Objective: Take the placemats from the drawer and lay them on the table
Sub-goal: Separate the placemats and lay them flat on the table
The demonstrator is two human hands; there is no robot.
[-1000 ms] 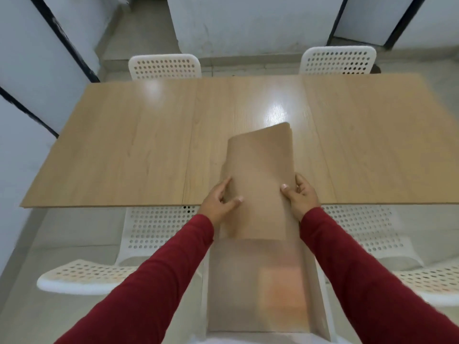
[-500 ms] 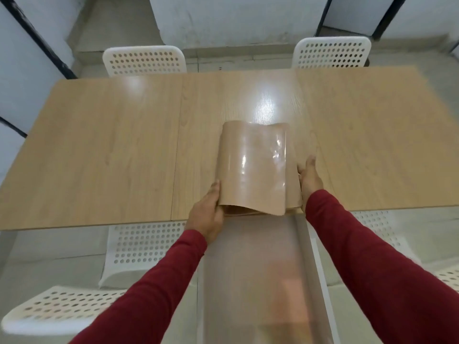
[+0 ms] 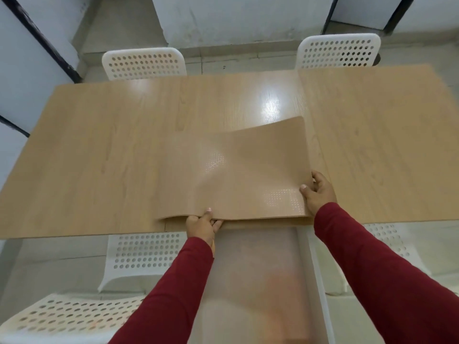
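Tan placemats (image 3: pixel 238 170) lie spread and slightly wavy on the wooden table (image 3: pixel 99 155), near its front edge. Thin layered edges show along the front, so it is a stack of more than one. My left hand (image 3: pixel 202 223) pinches the front edge of the top placemat. My right hand (image 3: pixel 318 192) grips the stack's near right corner, thumb on top. A translucent white drawer (image 3: pixel 253 281) sits open below the table edge between my arms; its contents are blurred.
White perforated chairs stand at the far side of the table (image 3: pixel 144 63) (image 3: pixel 339 50) and at the near side (image 3: pixel 144 254) (image 3: pixel 67 319) (image 3: pixel 387 244). White walls with black bars close in at the left (image 3: pixel 37 40).
The placemats were a narrow curled bundle held between both hands; now they have spread wide to the left over the table. My left hand shifted to the front edge.
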